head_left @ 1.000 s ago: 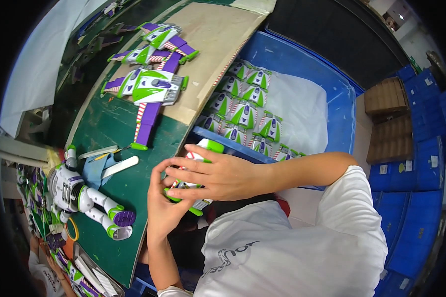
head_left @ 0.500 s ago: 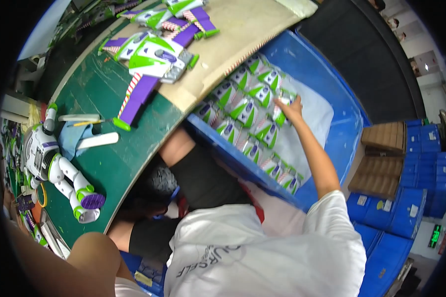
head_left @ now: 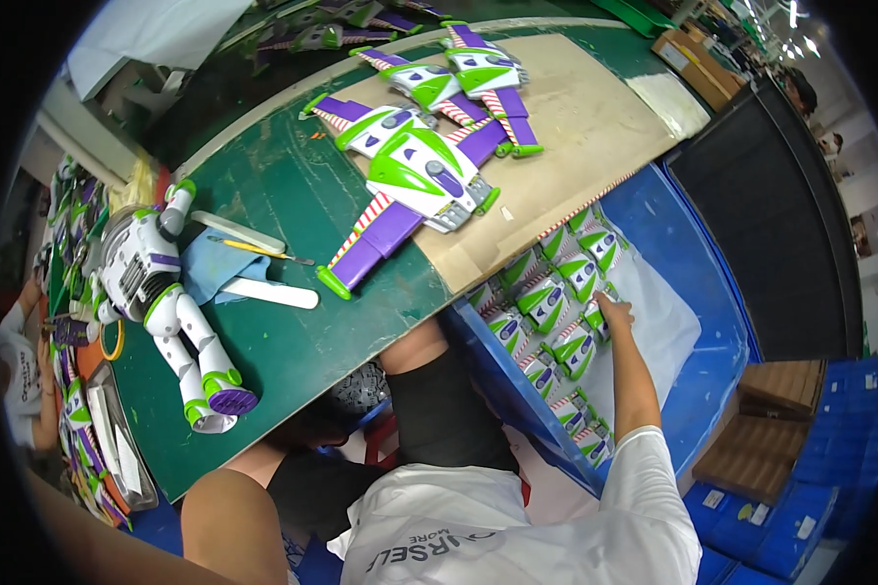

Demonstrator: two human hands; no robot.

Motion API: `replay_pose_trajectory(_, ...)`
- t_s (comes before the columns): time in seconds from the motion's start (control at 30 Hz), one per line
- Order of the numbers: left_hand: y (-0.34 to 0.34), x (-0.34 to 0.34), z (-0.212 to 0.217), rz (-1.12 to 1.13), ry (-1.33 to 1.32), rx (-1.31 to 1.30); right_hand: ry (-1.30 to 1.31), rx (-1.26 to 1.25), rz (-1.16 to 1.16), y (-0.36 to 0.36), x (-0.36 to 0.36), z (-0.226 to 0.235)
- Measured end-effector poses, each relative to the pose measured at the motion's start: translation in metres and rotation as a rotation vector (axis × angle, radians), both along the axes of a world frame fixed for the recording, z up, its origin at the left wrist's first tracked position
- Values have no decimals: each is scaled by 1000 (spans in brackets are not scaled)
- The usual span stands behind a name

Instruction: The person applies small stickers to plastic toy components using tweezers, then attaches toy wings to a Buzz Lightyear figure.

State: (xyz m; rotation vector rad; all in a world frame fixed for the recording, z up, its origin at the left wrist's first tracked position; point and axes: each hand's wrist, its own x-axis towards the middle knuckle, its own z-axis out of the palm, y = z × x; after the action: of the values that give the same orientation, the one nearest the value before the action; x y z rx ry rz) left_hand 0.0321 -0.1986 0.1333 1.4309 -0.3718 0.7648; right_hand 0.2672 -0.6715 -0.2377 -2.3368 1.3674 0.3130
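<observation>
My right hand (head_left: 616, 312) is inside the blue bin (head_left: 717, 292) at the right. Its fingers close on the edge of a white and green toy wing pack (head_left: 596, 318), at the end of a row of similar packs. Several more packs (head_left: 544, 301) lie in rows on a white sheet (head_left: 661, 310) there. My left hand is out of sight; only the bent left arm (head_left: 226, 522) shows at the lower left. On the table, winged packs with purple, striped wings (head_left: 415, 174) lie overlapping on cardboard.
A white, green and purple toy figure (head_left: 156, 283) lies on the green table (head_left: 293, 361), beside a blue cloth (head_left: 215, 265), a yellow-handled tool (head_left: 249, 248) and white strips. A black panel (head_left: 766, 224) stands behind the bin. Blue crates (head_left: 785, 507) and brown trays (head_left: 759, 453) are at the right.
The whole view has swung, so the table and bin appear shifted rightward and lower. My right hand stays in the bin at the same row of packs.
</observation>
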Motion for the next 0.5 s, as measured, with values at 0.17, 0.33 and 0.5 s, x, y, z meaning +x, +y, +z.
replay_pose_trajectory(0.17, -8, -24, 13, 21, -81, -62, -22, 18, 23, 1, 0, -5)
replay_pose_trajectory(0.33, -6, 4, 37, -58, -166, -120, -604, -164, 136, 27, 7, 34)
replay_pose_trajectory(0.5, -48, -13, 81, -124, 270, -300, -1365, -28, 741, 171, -22, 176)
